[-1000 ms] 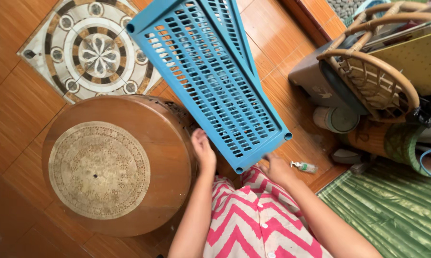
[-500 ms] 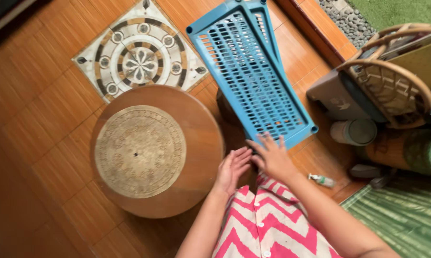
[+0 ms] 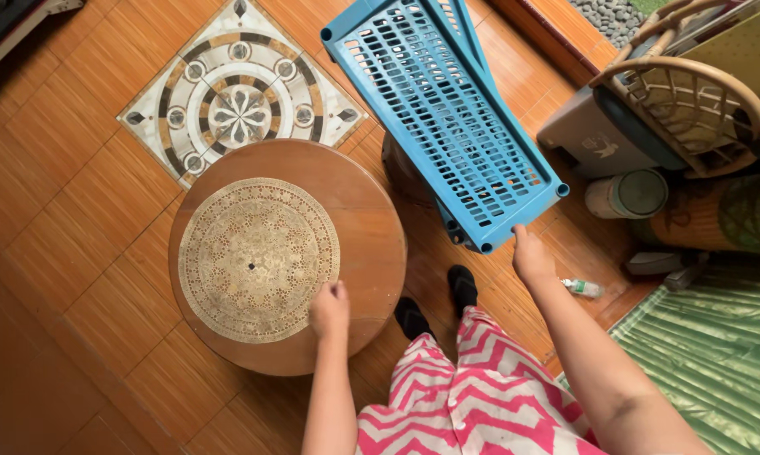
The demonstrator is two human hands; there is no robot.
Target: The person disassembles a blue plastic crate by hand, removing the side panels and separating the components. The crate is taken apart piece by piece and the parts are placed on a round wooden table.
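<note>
Blue slotted plastic shelf panels (image 3: 447, 118) are held slanted above the floor. My right hand (image 3: 530, 253) grips their near edge, close to a corner socket. My left hand (image 3: 329, 308) rests curled on the near rim of a round wooden table (image 3: 371, 253), beside the pale lace doily (image 3: 258, 257) at its centre; it holds nothing. My pink-and-white zigzag clothing and two dark slippers (image 3: 437, 303) show below the shelves.
A patterned medallion tile (image 3: 237, 105) lies in the orange floor beyond the table. At right stand a rattan chair (image 3: 692, 105), a grey bin (image 3: 591, 131), a pale canister (image 3: 628, 194), a small bottle (image 3: 584, 288) and a green mat (image 3: 717, 345).
My left hand left the shelf edge and moved left onto the table rim. My right hand shifted to the shelves' near right edge. The view pulled back, so my feet now show.
</note>
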